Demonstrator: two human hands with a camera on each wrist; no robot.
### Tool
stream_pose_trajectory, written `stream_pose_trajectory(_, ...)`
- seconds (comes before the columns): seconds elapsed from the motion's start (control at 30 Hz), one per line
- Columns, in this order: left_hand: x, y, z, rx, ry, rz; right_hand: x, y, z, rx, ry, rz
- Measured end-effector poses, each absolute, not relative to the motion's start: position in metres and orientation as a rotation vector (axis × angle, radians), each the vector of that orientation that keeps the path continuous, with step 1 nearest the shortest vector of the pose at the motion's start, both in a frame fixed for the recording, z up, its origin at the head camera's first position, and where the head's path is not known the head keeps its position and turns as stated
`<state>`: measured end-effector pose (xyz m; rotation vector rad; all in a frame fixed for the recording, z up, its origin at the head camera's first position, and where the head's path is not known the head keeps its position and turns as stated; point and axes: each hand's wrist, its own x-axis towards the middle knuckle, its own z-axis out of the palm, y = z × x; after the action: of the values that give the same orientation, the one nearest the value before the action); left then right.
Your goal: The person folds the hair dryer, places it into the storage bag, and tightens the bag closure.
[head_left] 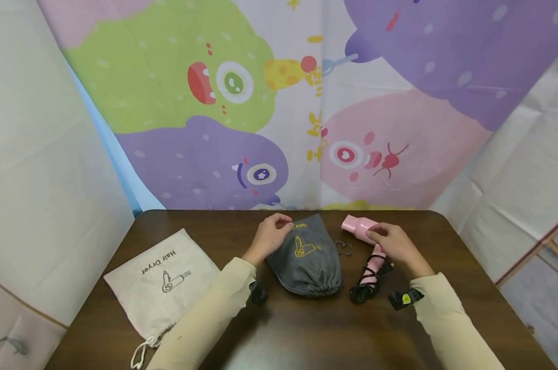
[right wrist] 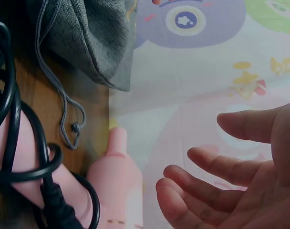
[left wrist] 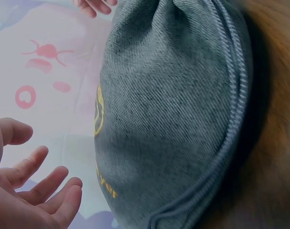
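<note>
Dryer (head_left: 361, 227): lies on the table (head_left: 302, 339), right of centre, between the grey pouch (head_left: 307, 270) and the right hand (head_left: 394, 244). From that hand's fingertips the barrel's long axis runs left and slightly away from the person, nozzle at the far end; the handle comes back towards the person, wound with black cord (head_left: 363, 294). The right hand is the nearer to it.

Grey pouch: at table centre, bulging, contents hidden; long axis pointing roughly away from the person, gathered end nearest them. The left hand (head_left: 268, 235) is the nearer, at its far left edge.

Grip: right thumb and fingers spaced wide, nothing between them. Left fingers loosely bent, thumb apart, nothing held; the wrist view shows a gap to the cloth.

Count: one dryer, one cord, two pouches (one grey, one white (head_left: 168, 288)), two hands. The white pouch lies flat at the left, well apart from the dryer
</note>
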<state>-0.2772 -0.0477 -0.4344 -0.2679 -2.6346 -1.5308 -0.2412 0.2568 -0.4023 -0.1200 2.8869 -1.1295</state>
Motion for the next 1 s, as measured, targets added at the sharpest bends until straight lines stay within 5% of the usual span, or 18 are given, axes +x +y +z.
stream_pose_trajectory(1.0, -0.287, 0.043, -0.428, -0.392, -2.763, -1.540, -0.213, 0.309, -0.459, 0.274, 2.801, -0.977)
